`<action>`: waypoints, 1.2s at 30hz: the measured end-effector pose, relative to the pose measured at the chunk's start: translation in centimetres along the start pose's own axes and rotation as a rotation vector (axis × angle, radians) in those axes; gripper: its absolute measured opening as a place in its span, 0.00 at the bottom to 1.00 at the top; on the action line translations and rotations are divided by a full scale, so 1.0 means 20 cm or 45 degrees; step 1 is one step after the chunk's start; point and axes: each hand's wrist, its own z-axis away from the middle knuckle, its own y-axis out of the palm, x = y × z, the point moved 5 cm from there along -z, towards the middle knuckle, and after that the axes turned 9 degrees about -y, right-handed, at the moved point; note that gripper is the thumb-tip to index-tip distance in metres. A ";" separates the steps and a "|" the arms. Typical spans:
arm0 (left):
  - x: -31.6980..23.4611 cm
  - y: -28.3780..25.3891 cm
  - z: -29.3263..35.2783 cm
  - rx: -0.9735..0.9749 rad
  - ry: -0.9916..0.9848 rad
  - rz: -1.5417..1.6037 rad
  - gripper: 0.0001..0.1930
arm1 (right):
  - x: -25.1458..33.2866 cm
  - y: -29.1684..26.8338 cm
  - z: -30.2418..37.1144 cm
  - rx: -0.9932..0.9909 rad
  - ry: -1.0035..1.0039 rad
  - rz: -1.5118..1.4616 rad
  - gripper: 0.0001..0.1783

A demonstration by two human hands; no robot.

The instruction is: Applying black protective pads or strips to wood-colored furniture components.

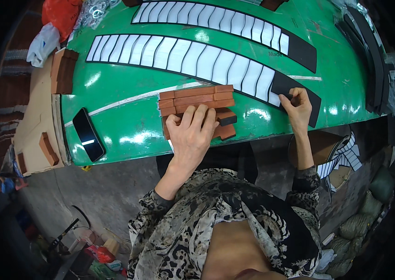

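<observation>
A long curved black strip [310,103] lies across the green table, with white wavy-edged pieces [183,58] in a row along most of it. My right hand [299,108] is at its bare right end, thumb and finger pinched on a small black piece [287,96] just past the last white one. Reddish-brown blocks [197,96] are stacked near the table's front edge. My left hand [191,133] lies over them with its fingers bent onto the stack, one block showing a dark end. A second black strip [302,53] with similar white pieces lies farther back.
A black phone [88,135] lies at the table's front left. Cardboard [41,112] with brown blocks [63,70] adjoins the left side. White and red bags [44,44] sit at far left. Black strips [375,60] are piled at right; a round container [307,148] stands below the edge.
</observation>
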 end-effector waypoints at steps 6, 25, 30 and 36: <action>0.01 0.00 0.02 0.017 -0.028 -0.014 0.21 | 0.33 0.16 0.02 0.197 -0.424 0.212 0.12; 0.01 0.04 0.03 0.060 -0.053 -0.099 0.23 | 0.57 0.48 0.06 0.669 -0.736 0.305 0.17; 0.02 0.04 0.03 0.050 -0.059 -0.104 0.22 | 0.60 0.50 0.05 0.666 -0.839 0.390 0.16; 0.01 0.04 0.03 0.042 -0.061 -0.117 0.22 | 0.58 0.51 0.06 0.623 -0.829 0.438 0.15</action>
